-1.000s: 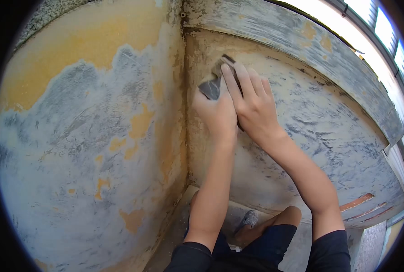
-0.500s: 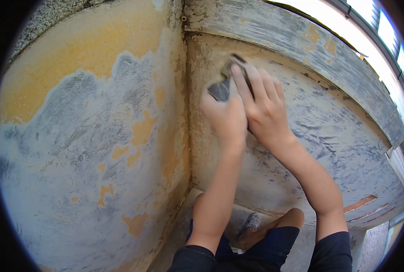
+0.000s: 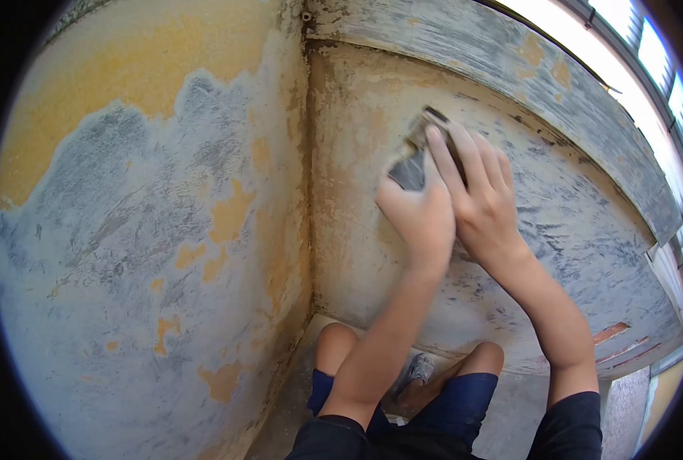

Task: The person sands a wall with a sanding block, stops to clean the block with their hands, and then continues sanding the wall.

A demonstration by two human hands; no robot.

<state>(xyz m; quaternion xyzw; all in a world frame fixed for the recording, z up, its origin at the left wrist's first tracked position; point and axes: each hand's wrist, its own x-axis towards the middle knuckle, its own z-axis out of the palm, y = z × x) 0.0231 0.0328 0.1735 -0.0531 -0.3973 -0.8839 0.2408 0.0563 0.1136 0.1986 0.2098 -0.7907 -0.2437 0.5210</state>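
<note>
- Sanding pad (image 3: pixel 410 162): a dark, blurred sheet pressed flat against the right-hand wall (image 3: pixel 579 230), at about 1 o'clock from the middle of the view and just below the weathered ledge (image 3: pixel 510 65).
- Risk, as I judge it: the pad sits close under the ledge, so a stroke toward 12 o'clock could jam fingertips into that edge. The thin sheet could also slip out from under the fingers and leave skin scraping the rough plaster.
- Left hand (image 3: pixel 419 218): closed on the pad's lower part, back of the hand to the camera, forearm running up from 6 o'clock.
- Right hand (image 3: pixel 485 205): fingers stretched flat over the pad's upper edge, pressing rather than gripping, and lying against the left hand at its 3 o'clock side.
</note>
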